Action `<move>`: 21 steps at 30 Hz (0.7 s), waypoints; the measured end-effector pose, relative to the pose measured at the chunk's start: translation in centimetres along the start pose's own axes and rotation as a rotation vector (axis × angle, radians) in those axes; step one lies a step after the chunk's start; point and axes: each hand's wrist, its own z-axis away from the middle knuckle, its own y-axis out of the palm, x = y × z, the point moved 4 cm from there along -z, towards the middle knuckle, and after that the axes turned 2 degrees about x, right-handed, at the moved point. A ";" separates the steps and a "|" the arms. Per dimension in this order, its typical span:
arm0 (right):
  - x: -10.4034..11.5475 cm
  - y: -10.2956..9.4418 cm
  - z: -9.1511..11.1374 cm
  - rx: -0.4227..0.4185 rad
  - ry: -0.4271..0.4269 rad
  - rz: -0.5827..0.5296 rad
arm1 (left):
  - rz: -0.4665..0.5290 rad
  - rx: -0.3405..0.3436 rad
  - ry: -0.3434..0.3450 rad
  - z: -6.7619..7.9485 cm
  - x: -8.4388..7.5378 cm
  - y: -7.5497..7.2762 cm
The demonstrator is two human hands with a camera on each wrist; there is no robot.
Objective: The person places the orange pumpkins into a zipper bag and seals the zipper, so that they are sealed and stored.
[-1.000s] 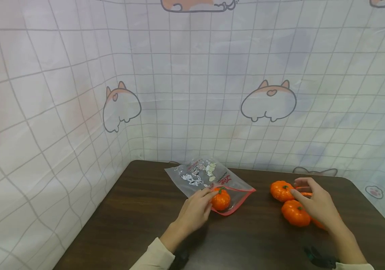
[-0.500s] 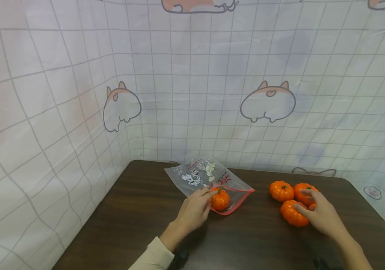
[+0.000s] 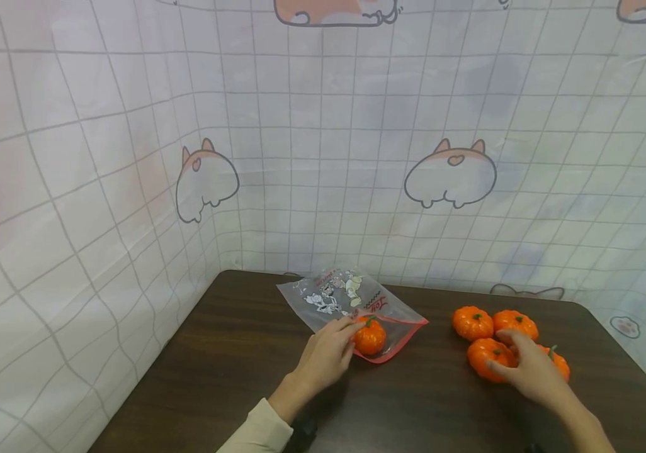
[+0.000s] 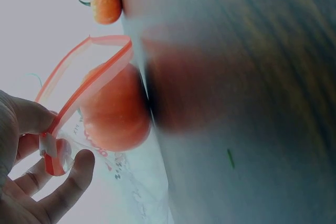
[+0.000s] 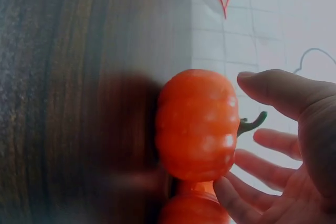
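Just inside clear bag (image 3: 401, 309), orange pumpkin (image 3: 371, 338); four pumpkins (image 3: 515, 322) outside

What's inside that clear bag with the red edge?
One orange pumpkin, in the open mouth of the bag. From above, the left grip hides part of it, and printed figures block some view deeper in.

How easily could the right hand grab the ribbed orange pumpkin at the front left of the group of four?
Probably yes: the right hand is right at the ribbed orange pumpkin, thumb and fingers parted near its green stem, with nothing seen in between.
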 end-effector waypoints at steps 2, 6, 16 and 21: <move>0.0 0.2 0.1 0.016 0.007 0.004 | -0.004 0.003 0.000 0.0 0.0 0.0; 0.1 0.6 0.2 0.042 0.007 0.001 | -0.013 0.010 -0.001 0.0 -0.1 0.0; 0.1 1.6 0.2 0.067 -0.012 -0.034 | -0.013 0.003 -0.004 0.0 -0.1 -0.1; 0.2 2.0 0.2 0.077 -0.034 -0.050 | -0.011 0.003 -0.004 0.0 -0.1 -0.2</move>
